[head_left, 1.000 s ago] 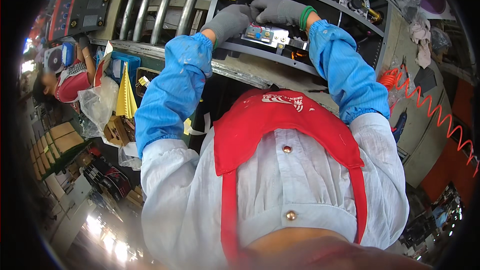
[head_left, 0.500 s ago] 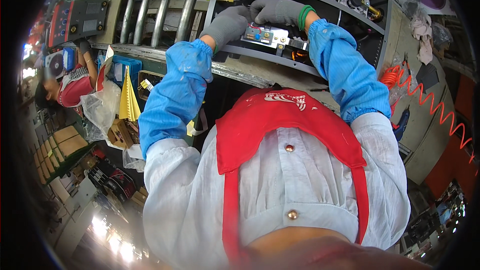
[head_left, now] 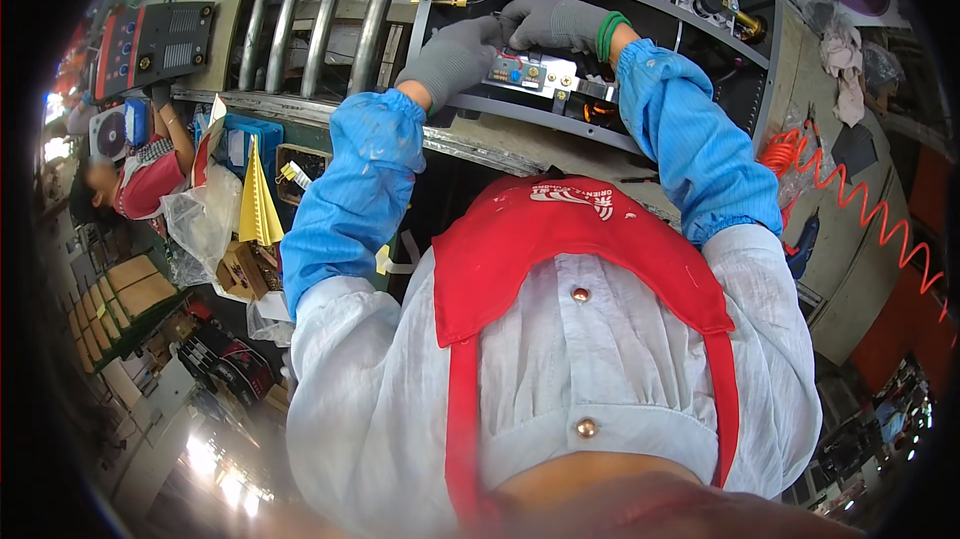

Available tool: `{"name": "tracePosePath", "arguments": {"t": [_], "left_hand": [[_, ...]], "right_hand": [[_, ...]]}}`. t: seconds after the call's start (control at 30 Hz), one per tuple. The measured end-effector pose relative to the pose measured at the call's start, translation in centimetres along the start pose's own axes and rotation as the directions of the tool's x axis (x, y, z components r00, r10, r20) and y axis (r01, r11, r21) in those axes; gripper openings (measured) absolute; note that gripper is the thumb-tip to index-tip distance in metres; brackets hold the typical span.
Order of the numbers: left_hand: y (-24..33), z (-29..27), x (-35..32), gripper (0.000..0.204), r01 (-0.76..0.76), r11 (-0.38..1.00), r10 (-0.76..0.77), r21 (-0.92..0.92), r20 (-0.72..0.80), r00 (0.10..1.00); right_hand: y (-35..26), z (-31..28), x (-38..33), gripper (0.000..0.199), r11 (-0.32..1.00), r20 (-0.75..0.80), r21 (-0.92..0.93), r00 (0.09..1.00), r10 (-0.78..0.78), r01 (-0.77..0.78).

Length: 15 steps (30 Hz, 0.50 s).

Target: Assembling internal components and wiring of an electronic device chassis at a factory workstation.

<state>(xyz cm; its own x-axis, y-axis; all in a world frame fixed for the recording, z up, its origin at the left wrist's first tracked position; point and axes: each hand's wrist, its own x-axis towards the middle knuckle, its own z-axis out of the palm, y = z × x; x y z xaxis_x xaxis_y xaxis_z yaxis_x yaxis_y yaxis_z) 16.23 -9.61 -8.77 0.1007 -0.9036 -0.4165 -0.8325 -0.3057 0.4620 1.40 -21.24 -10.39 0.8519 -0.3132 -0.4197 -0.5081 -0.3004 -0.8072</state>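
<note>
Both my hands wear grey gloves and work inside a dark metal machine housing (head_left: 500, 107) with its top off. My left hand (head_left: 452, 61) is closed, its fingertips meeting those of my right hand over the inner parts. A green band circles the wrist of my right hand (head_left: 556, 21), whose fingers curl in a pinch. What the fingers hold, if anything, is hidden. Just beneath them sits a small circuit board (head_left: 517, 72) with a red wire, beside a bright metal plate (head_left: 562, 79). A copper-coloured coil (head_left: 598, 112) lies nearer my right sleeve.
Metal rollers (head_left: 325, 14) run left of the housing. A wire-feed mechanism (head_left: 708, 1) fills its far right compartment. An orange coiled hose (head_left: 860, 194) hangs at the right. On the left, a co-worker (head_left: 155, 179) is beside a red and black machine (head_left: 155, 47).
My left hand has shifted slightly toward me and left, its fingertips staying by my right hand. My right hand has barely moved. The co-worker's machine has tilted a little.
</note>
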Motion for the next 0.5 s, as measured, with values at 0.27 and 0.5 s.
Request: {"name": "tracePosePath", "arguments": {"t": [0.27,0.5], "left_hand": [[1.3,-0.8,-1.0,0.033,-0.035,0.998,0.037,0.044,-0.041,0.998],[1.1,-0.9,-0.3,0.028,0.006,0.999,-0.007,0.043,0.029,1.0]], "right_hand": [[0.2,-0.1,0.4,0.039,0.992,-0.011,-0.122,0.999,0.04,-0.041],[1.1,0.5,0.7,0.03,0.995,-0.078,-0.066,0.994,-0.077,0.072]]}}
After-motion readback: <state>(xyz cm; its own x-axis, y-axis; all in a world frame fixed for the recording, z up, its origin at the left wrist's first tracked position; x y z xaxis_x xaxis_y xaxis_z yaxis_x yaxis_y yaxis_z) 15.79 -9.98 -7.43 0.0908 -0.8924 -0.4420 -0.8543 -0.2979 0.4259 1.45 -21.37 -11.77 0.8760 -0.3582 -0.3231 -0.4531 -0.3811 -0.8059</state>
